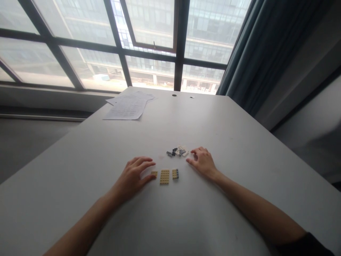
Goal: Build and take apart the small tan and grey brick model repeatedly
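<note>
My left hand [137, 174] rests on the table with its fingers apart, the thumb beside or touching a small tan brick piece [154, 173]. Just right of that lies a larger tan studded plate [164, 176]. Further right is a smaller tan piece [174, 174] with a blue-grey strip along its right side. Beyond these sits a loose pile of small white bricks [181, 149], mixed with dark grey bricks [174, 152] and lighter grey ones. My right hand [202, 160] lies at the pile's right side, fingers loosely curved and apart, with nothing visible in it.
The white table [170, 224] stretches forward to a large framed window [178, 46]. Printed sheets of paper [128, 106] lie at its far left. A round dark hole [174, 95] is near the far edge. A dark curtain [245, 53] hangs at the right.
</note>
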`<move>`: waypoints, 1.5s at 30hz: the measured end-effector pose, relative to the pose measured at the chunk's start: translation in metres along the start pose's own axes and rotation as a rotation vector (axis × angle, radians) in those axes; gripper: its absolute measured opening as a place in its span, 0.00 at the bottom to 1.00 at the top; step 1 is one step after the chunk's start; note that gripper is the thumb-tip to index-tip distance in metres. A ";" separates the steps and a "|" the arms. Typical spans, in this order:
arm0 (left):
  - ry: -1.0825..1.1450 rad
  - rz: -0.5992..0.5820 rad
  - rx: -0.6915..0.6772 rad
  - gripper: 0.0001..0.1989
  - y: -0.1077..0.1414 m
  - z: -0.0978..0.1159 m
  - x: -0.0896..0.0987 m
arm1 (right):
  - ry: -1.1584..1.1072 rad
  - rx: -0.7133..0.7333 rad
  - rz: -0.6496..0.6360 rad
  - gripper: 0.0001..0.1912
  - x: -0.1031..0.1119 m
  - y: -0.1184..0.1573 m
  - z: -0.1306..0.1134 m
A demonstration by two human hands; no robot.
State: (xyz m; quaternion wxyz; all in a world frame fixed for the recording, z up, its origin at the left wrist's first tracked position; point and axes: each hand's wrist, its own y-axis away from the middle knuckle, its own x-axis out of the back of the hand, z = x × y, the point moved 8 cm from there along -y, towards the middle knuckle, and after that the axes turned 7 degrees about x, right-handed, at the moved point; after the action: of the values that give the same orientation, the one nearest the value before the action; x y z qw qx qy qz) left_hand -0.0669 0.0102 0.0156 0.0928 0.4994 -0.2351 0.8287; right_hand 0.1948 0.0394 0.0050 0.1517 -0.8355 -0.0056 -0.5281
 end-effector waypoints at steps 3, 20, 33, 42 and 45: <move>-0.026 0.041 -0.009 0.17 -0.013 0.013 0.010 | 0.069 -0.001 0.002 0.20 -0.004 -0.007 -0.009; -0.115 -0.067 -0.055 0.14 -0.094 0.059 -0.046 | 0.008 0.096 0.117 0.11 0.017 0.011 0.012; -0.053 -0.083 -0.073 0.13 -0.100 0.073 -0.064 | -0.094 0.080 0.153 0.11 0.021 0.021 0.018; 0.029 -0.079 -0.080 0.11 -0.102 0.076 -0.057 | -0.201 0.150 0.197 0.12 0.027 0.022 0.013; 0.272 -0.059 -0.014 0.12 -0.099 0.072 -0.046 | -0.380 0.133 0.221 0.13 0.029 0.020 0.014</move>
State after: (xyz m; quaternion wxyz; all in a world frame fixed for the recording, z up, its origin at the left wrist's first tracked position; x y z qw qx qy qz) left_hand 0.0503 0.0650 0.0332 0.1513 0.3886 -0.2113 0.8840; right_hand 0.2237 0.0194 0.0197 0.2594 -0.9036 0.0226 -0.3401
